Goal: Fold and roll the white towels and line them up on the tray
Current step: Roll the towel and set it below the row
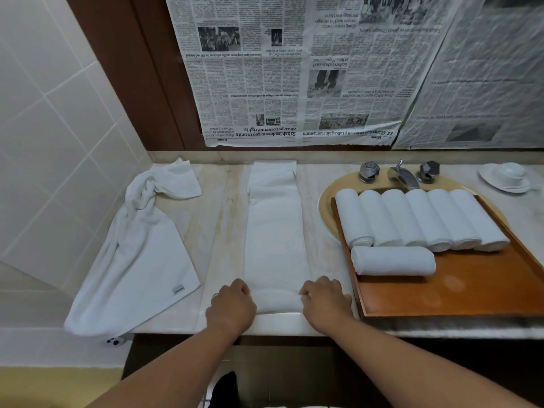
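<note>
The folded towel [275,231] lies on the bench [217,216] as a long narrow strip; its long axis runs straight away from the person, from the near edge toward the wall; the near end sits right at the hands. The left hand [232,301] has curled fingers on the near left corner and the right hand [325,298] has curled fingers on the near right corner; both appear to grip that end, set apart by the strip's width and about equally near it. The rolling, as I judge it, must run forward along that axis, away from the body. The tray [471,284] stands just to the right, nearer the right hand; a row of rolled towels [412,219] fills its far side, with one crosswise roll [393,260] in front; a loose towel [141,254] lies crumpled to the left.
</note>
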